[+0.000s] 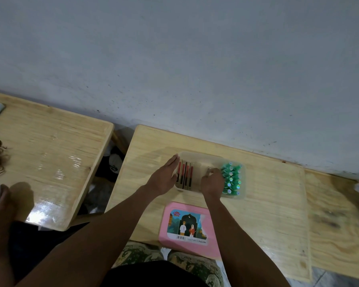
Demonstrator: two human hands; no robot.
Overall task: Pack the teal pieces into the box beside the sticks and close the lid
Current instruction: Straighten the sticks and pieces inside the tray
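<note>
Head view, looking down at a pale wooden desk (267, 195) set against a grey-white wall (195, 59)

A clear plastic box (203, 157) sits near the middle of the desk. Inside, at its left end: a row of dark sticks (184, 175) with red faces, standing side by side. At its right end: the teal pieces (231, 179), packed close in rows, their round pale tips facing up. The middle of the box is mostly hidden behind the right hand

Left hand (164, 179): flat and open, fingers together and extended, lying along the outer left wall of the box, just beside the sticks. It holds nothing

Right hand (212, 181): inside the box between the sticks and the teal pieces, fingers curled; something small and pale shows at the fingertips (209, 170), but whether it is gripped cannot be told

The pink lid (187, 225), with a printed label showing two figures and a barcode, lies flat on the desk nearer the person, apart from the box. The box is open

A second wooden desk (50, 152) stands to the left, separated by a gap
</note>
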